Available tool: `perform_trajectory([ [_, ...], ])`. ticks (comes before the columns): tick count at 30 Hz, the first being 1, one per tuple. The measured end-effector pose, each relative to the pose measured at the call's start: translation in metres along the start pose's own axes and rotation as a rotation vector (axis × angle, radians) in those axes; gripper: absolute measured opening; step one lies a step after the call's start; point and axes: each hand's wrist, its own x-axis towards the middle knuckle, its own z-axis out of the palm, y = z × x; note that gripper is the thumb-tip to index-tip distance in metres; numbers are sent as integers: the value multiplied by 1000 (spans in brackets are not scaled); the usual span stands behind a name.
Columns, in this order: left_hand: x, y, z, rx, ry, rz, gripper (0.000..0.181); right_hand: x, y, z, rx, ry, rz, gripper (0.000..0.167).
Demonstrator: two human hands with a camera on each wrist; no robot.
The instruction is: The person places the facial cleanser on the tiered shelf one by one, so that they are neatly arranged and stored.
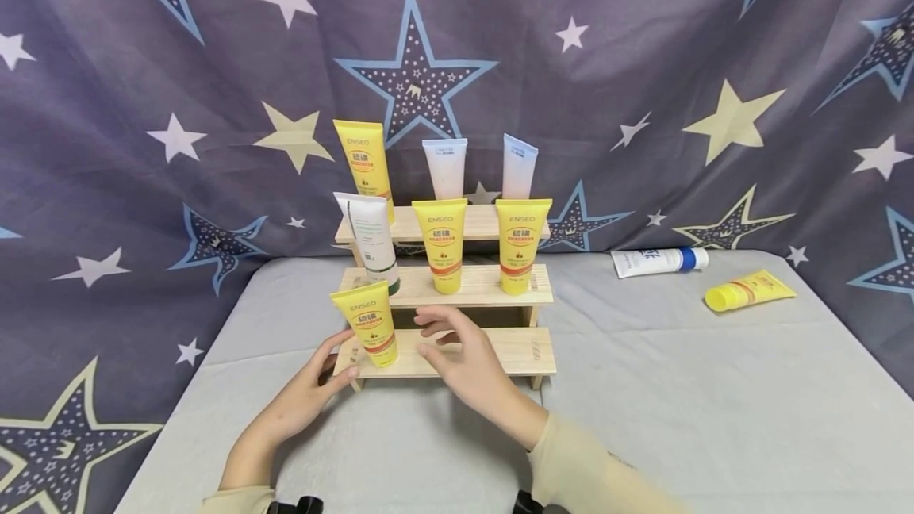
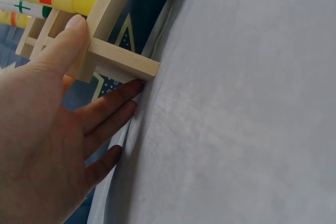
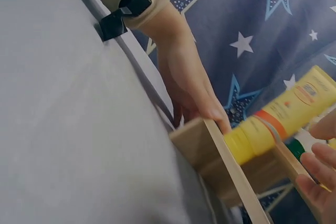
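A three-step wooden display rack (image 1: 507,349) stands on the table. On its lowest step, at the left, a yellow ENSEO tube (image 1: 367,325) stands cap-down. My left hand (image 1: 298,401) is at that step's left end, its thumb touching the front edge; in the left wrist view its other fingers (image 2: 107,109) extend loosely beside the rack's leg. To the right of the tube, my right hand (image 1: 467,359) hovers over the step with loosely bent fingers and nothing in them. In the right wrist view its fingers (image 3: 317,174) are apart from the yellow tube (image 3: 281,114).
The middle step holds a white tube (image 1: 371,236) and two yellow tubes (image 1: 444,248). On the top step are a large yellow tube (image 1: 366,161) and two pale tubes (image 1: 446,169). A white tube with a blue cap (image 1: 653,262) and another yellow tube (image 1: 750,290) lie at right.
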Motion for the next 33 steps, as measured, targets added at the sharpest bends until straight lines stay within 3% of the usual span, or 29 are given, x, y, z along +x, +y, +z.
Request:
perform_trajectory([
  [7,0,0,0,2,-3,-1,63,-14,6,-39,-80,79,-44,33],
  [16,-1,2,-1,7,-3,-4,63,-27,20,-91,-133,210,-163,30],
  [26,-2,-2,0,-2,-1,20,61,-35,31,-138,-208,324,-88,30],
  [33,-2,-1,0,8,4,11,62,-45,24,-167,-288,376,-22,28],
])
